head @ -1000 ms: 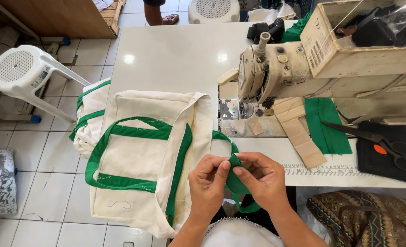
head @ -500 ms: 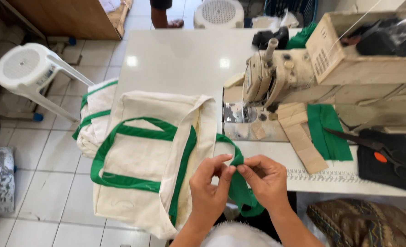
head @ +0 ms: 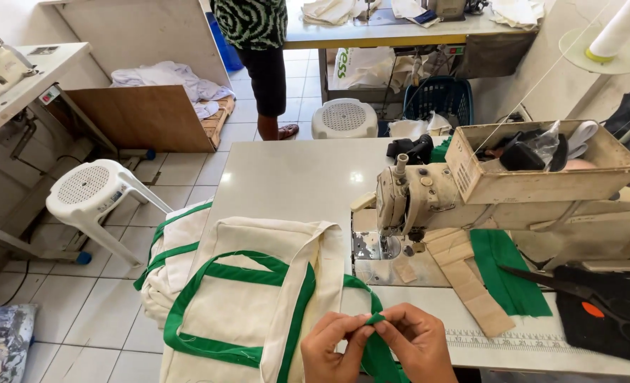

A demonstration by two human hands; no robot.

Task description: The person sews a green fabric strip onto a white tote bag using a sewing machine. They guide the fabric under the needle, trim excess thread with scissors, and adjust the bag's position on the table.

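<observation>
Green strap pinched before the sewing machine

Left hand (head: 335, 347) and right hand (head: 415, 343) both clamp the green strap (head: 376, 320) beside the canvas bag (head: 247, 312), near the sewing machine (head: 428, 195).

Bright even daylight, table (head: 286, 177) glare, sharp, edges bowed.

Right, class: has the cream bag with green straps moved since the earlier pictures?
No. The cream bag keeps its place just left of the sewing machine; only the camera tilted up. Left hand and right hand pinch its green strap.
</observation>
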